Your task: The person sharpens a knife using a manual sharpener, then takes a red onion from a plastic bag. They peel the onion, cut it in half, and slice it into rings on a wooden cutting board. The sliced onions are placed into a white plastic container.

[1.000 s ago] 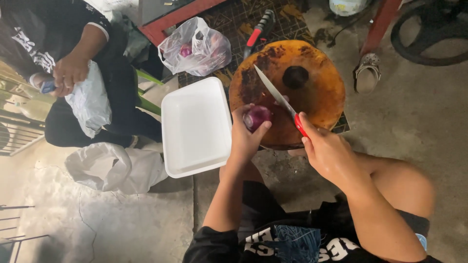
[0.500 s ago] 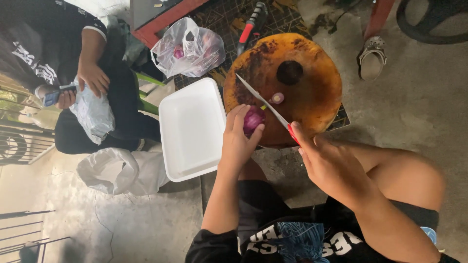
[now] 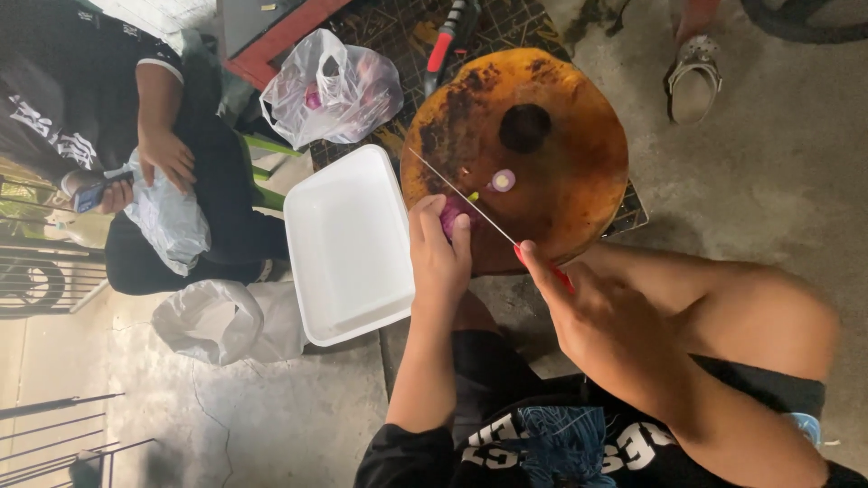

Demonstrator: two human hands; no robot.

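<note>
My left hand (image 3: 439, 250) holds a purple onion (image 3: 450, 211) down on the near edge of a round, stained wooden chopping block (image 3: 561, 108). My right hand (image 3: 597, 312) grips a red-handled knife (image 3: 463, 201); its thin blade runs up and left across the onion, touching it. A small cut-off onion end (image 3: 503, 180) lies on the block just past the blade. A dark round hole (image 3: 525, 127) marks the block's middle.
An empty white foam tray (image 3: 348, 244) sits left of the block. Another person sits at the far left, holding a plastic bag (image 3: 167, 217) and a small blue object. A clear bag of produce (image 3: 333, 89), a crumpled white bag (image 3: 226, 321), a sandal (image 3: 694, 79).
The knife has come down onto the onion, and a cut-off end now lies on the block. The camera view has shifted, so the block sits further right.
</note>
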